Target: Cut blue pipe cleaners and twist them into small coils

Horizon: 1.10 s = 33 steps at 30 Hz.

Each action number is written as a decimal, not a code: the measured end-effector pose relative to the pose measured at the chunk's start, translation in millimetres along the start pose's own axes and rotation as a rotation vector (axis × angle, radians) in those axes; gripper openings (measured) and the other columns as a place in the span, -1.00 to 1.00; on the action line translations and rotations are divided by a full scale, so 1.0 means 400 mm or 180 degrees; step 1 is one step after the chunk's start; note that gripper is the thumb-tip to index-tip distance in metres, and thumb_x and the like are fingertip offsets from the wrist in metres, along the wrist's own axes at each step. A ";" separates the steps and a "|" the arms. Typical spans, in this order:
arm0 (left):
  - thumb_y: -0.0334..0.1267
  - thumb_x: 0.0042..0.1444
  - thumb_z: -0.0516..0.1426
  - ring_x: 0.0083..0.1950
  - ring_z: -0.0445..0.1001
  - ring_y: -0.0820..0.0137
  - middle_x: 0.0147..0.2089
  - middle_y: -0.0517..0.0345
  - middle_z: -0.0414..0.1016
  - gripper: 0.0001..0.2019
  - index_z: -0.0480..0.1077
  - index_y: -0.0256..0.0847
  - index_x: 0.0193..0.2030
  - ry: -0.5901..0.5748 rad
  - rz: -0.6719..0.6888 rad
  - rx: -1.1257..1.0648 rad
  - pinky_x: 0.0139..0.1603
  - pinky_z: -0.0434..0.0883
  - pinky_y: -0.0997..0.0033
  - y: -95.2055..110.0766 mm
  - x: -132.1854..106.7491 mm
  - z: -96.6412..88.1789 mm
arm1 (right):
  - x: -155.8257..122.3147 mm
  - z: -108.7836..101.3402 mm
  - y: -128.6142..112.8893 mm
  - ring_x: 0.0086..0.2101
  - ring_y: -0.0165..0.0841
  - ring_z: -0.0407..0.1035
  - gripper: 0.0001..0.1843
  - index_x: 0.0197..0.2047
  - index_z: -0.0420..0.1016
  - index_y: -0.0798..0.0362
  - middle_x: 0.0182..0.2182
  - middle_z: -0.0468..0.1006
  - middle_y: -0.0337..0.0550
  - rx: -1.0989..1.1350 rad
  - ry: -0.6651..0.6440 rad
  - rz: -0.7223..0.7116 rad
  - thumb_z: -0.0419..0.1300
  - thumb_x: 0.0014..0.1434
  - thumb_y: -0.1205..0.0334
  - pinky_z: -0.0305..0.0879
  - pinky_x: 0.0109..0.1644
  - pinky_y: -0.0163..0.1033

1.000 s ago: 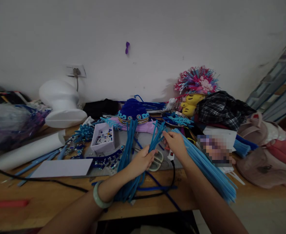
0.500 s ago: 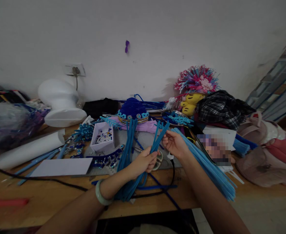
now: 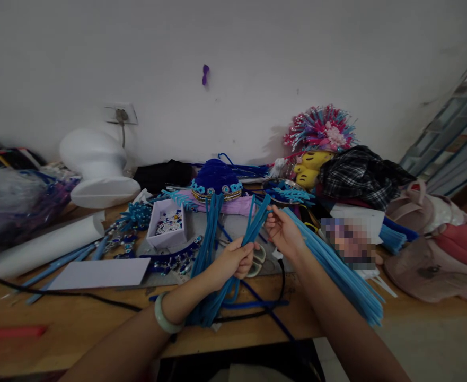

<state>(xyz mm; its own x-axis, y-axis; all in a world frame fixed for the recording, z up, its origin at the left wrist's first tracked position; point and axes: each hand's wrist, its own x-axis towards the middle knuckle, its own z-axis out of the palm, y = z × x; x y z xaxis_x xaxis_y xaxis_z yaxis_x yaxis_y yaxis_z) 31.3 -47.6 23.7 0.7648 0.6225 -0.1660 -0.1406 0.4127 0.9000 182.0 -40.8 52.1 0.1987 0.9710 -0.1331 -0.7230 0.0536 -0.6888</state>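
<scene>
My left hand [image 3: 233, 260] is closed around a bundle of blue pipe cleaners [image 3: 257, 220] that fans upward from the fist and hangs below it toward the table edge. A jade bangle [image 3: 162, 318] sits on that wrist. My right hand [image 3: 284, 233] pinches the upper ends of the same bundle with thumb and fingers. A thick sheaf of light blue pipe cleaners [image 3: 336, 265] lies under my right forearm, slanting toward the table's right corner. A second blue bundle [image 3: 207, 239] lies flat beside my left hand.
On the wooden table [image 3: 78, 323] lie a white box of beads [image 3: 165, 224], a blue beaded cap [image 3: 216, 183], scissors [image 3: 257, 257], a black cable [image 3: 78, 297], a white foam head [image 3: 98, 170], a white roll [image 3: 46, 245], a plaid cloth [image 3: 360, 175] and a pink headdress [image 3: 319, 127].
My left hand has tightened from loosely open fingers into a fist on the bundle. My right hand has shifted slightly up and left along the upper ends.
</scene>
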 end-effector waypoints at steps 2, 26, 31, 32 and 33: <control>-0.06 0.00 0.03 -0.76 -0.19 0.69 -0.72 0.46 -0.09 -0.75 0.17 -0.21 -0.33 -0.0004 -0.0010 -0.0148 -0.80 -0.16 0.72 0.005 -0.001 -0.004 | -0.002 0.001 0.005 -0.65 -0.61 0.17 -0.92 -0.45 0.42 0.11 -0.66 0.32 -0.33 -0.0147 -0.0046 -0.0139 0.18 -0.06 0.27 0.16 -0.63 -0.50; -0.15 0.02 0.03 -0.74 0.08 0.62 -0.68 0.33 0.18 -0.80 0.23 -0.27 -0.35 -0.0415 -0.0284 -0.0180 -0.74 0.13 0.61 0.009 -0.006 -0.017 | -0.002 -0.007 0.009 -0.50 -0.50 0.34 -0.84 -0.50 0.38 0.06 -0.54 0.47 -0.31 -0.0448 -0.0026 -0.0342 0.29 -0.21 0.28 0.27 -0.41 -0.37; -0.11 -0.06 0.10 -0.68 0.24 0.58 -0.54 0.28 0.34 -0.73 0.21 -0.23 -0.27 0.0344 0.0277 0.0163 -0.66 0.24 0.54 0.016 0.004 -0.011 | -0.005 -0.002 0.039 -0.50 -0.53 0.30 -0.83 -0.52 0.44 0.07 -0.55 0.46 -0.34 -0.0749 0.0194 -0.0658 0.31 -0.27 0.25 0.21 -0.38 -0.39; -0.10 -0.07 0.11 -0.69 0.24 0.58 -0.58 0.31 0.31 -0.71 0.21 -0.23 -0.27 0.0467 0.0359 0.0245 -0.67 0.23 0.55 0.016 0.006 -0.011 | -0.004 -0.002 0.046 -0.52 -0.54 0.29 -0.82 -0.51 0.45 0.07 -0.55 0.46 -0.34 -0.0836 0.0220 -0.0683 0.31 -0.28 0.24 0.20 -0.38 -0.38; -0.10 -0.08 0.12 -0.70 0.21 0.59 -0.63 0.35 0.26 -0.71 0.21 -0.23 -0.28 0.0548 0.0426 0.0316 -0.68 0.21 0.57 0.015 0.008 -0.011 | -0.003 -0.002 0.052 -0.53 -0.54 0.27 -0.81 -0.50 0.47 0.07 -0.56 0.46 -0.34 -0.0938 0.0246 -0.0720 0.32 -0.28 0.23 0.19 -0.40 -0.38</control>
<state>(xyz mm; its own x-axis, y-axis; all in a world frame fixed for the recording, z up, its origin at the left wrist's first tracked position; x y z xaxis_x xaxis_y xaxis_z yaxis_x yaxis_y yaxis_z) 29.9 -40.1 27.0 0.6239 0.7749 -0.1011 -0.1645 0.2567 0.9524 167.3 -41.0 37.5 0.3889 0.9213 0.0002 -0.4360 0.1843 -0.8809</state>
